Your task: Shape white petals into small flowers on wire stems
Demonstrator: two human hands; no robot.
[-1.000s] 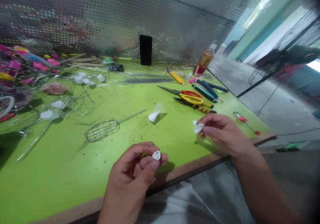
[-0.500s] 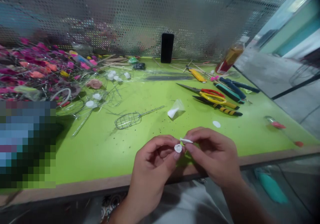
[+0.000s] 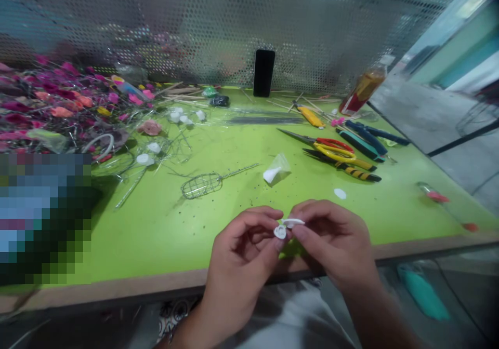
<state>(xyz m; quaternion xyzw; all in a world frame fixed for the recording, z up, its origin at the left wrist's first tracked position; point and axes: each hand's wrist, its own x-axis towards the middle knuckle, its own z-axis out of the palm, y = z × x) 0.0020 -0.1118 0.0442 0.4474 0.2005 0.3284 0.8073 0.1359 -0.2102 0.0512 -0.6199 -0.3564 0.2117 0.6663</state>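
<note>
My left hand [image 3: 244, 253] pinches a small rolled white bud [image 3: 279, 231] between thumb and fingertips, just above the table's front edge. My right hand [image 3: 335, 240] holds a curved white petal [image 3: 293, 223] by one end, and its other end meets the bud. Both hands are close together, and their fingers hide part of the bud's underside. A loose white petal [image 3: 340, 193] lies on the green table [image 3: 128, 235] ahead of my right hand.
Scissors [image 3: 331, 149], pliers [image 3: 343, 168], a wire cage on a stem [image 3: 200, 185] and a clear wrap with a white cone [image 3: 275, 170] lie ahead. A heap of pink artificial flowers [image 3: 58, 105] fills the far left, backed by a perforated metal sheet [image 3: 234, 16].
My hands have come together from wide apart, bringing the petal to the bud. The view has swung left, showing more of the flower heap. The last half second shows only slight movement.
</note>
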